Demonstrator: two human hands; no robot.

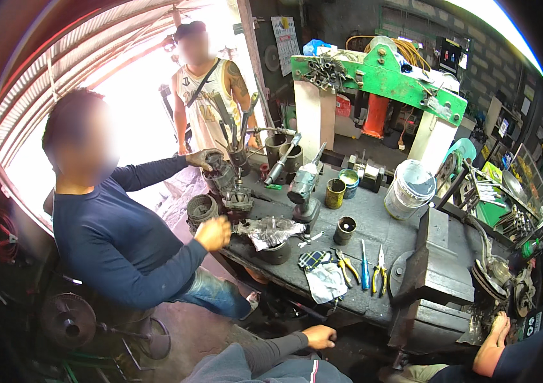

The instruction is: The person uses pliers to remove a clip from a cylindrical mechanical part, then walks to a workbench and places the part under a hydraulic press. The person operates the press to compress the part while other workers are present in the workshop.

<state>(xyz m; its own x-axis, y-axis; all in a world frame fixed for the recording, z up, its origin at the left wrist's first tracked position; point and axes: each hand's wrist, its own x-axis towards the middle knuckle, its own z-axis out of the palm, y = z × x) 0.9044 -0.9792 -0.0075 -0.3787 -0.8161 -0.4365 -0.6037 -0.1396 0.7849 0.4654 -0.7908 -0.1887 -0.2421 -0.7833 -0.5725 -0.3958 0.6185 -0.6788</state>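
My left hand [319,336], in a dark sleeve, is low in front of the bench [373,313], fingers curled; whether they hold anything is hidden. My right hand is out of view. Nearest on the bench are yellow-handled pliers [381,271], a blue screwdriver [365,265], a rag [325,284] and a large vise [431,293]. A co-worker in navy [124,230] has one hand on a dark metal part [220,175] and the other near a greasy housing [202,210]. A grey impact wrench [303,188] stands mid-bench, behind a silver casting [268,233].
Another person [207,108] stands in the doorway. A green press [428,99] rises behind the bench, near a white bucket [410,188]. At right, a person's hands [498,329] are beside assorted metal parts [507,287]. A fan [68,319] is at lower left.
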